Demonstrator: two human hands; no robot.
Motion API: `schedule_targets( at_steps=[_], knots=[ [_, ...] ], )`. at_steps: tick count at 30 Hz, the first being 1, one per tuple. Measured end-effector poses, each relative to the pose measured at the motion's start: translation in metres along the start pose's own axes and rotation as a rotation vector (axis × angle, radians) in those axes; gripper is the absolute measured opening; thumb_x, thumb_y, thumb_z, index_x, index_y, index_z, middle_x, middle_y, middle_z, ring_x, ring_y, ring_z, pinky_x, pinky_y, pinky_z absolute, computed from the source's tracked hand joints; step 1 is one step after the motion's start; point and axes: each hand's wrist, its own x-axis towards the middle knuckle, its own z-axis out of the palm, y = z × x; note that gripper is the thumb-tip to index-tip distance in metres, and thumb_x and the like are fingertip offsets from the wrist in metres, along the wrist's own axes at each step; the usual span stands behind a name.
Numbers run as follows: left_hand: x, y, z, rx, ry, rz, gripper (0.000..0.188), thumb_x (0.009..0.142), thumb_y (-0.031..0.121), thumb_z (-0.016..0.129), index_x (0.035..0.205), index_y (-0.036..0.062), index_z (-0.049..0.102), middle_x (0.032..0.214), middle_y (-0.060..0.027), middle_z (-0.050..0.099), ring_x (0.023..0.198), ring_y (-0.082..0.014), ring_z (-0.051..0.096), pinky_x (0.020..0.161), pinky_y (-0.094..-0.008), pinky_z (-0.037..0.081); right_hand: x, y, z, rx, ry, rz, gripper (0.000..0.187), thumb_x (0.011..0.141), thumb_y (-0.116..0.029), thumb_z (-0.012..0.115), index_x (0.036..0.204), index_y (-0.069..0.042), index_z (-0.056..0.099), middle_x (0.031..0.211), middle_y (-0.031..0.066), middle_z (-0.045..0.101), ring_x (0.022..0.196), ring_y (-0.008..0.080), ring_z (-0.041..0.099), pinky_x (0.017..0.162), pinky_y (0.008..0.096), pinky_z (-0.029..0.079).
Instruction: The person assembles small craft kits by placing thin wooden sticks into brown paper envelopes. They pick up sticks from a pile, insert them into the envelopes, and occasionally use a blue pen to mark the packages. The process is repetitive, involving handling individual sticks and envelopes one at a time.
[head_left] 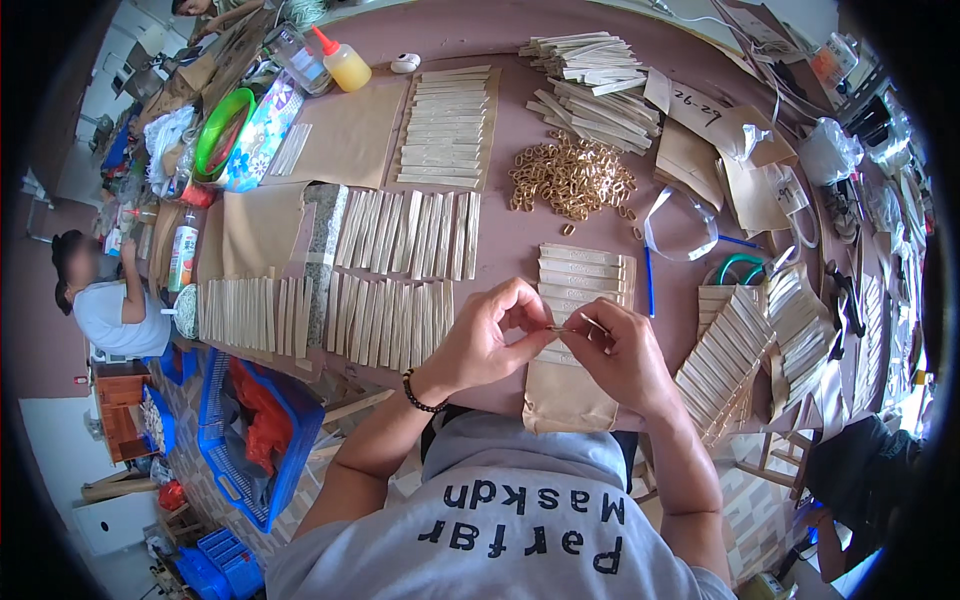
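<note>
The left hand and the right hand met fingertip to fingertip, both pinching a small, thin piece too small to make out. It was held above a brown sheet bearing a column of pale strips. Beyond lay a heap of gold-coloured links on the counter; farther off, at the far left, stood a red-tipped bottle of yellow liquid.
</note>
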Motion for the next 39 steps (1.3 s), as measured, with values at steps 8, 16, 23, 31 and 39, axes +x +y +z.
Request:
schedule_targets(
  at_steps=[8,16,23,31,39],
  knots=[
    [-0.005,-0.013,0.001,-0.195,0.124,0.108,0.032,0.082,-0.009,0.068,0.078,0.008,0.041,0.094,-0.0116,0.062,0.083,-0.0102,0.061,0.073,-0.0249,0.053,-0.005,0.03,-0.002,0.606,0.186,-0.019,0.018,0.089,-0.017,0.067,0.098,-0.002,0.065,0.084,0.0028,0.064,0.064,0.0065,0.053,0.058,0.0233,0.044],
    [-0.004,-0.015,0.02,-0.623,0.258,0.07,0.016,0.088,-0.007,0.062,0.092,0.0035,0.05,0.095,-0.0075,0.059,0.081,-0.0111,0.06,0.076,-0.0257,0.054,-0.015,0.047,0.029,1.283,0.235,0.136,0.029,0.094,-0.016,0.061,0.117,0.001,0.056,0.068,-0.0011,0.05,0.053,0.0064,0.038,0.047,0.0209,0.026],
    [-0.015,-0.017,0.025,-0.324,0.164,-0.037,0.025,0.093,-0.003,0.058,0.118,-0.002,0.056,0.097,-0.0042,0.059,0.089,-0.0117,0.064,0.08,-0.0254,0.054,-0.007,0.024,0.033,1.389,0.333,0.282,0.01,0.092,-0.009,0.063,0.088,-0.011,0.054,0.07,-0.0005,0.051,0.055,0.0066,0.042,0.047,0.0213,0.029],
    [-0.016,-0.019,0.032,-0.128,0.082,-0.106,0.013,0.094,0.003,0.059,0.105,-0.002,0.061,0.084,-0.0041,0.065,0.079,-0.0111,0.064,0.071,-0.0248,0.052,-0.013,0.034,0.031,1.139,0.087,-0.058,0.013,0.094,-0.014,0.064,0.096,-0.002,0.066,0.084,0.0003,0.064,0.075,0.0082,0.06,0.068,0.0248,0.051],
    [-0.013,-0.016,0.033,0.044,-0.008,-0.111,0.02,0.099,0.014,0.055,0.108,-0.0019,0.062,0.085,-0.0028,0.062,0.072,-0.0084,0.056,0.066,-0.0232,0.047,-0.014,0.032,0.04,1.141,0.107,-0.157,0.017,0.093,-0.02,0.065,0.096,-0.003,0.068,0.074,-0.0025,0.063,0.059,0.0046,0.056,0.05,0.0204,0.046]
  ],
)
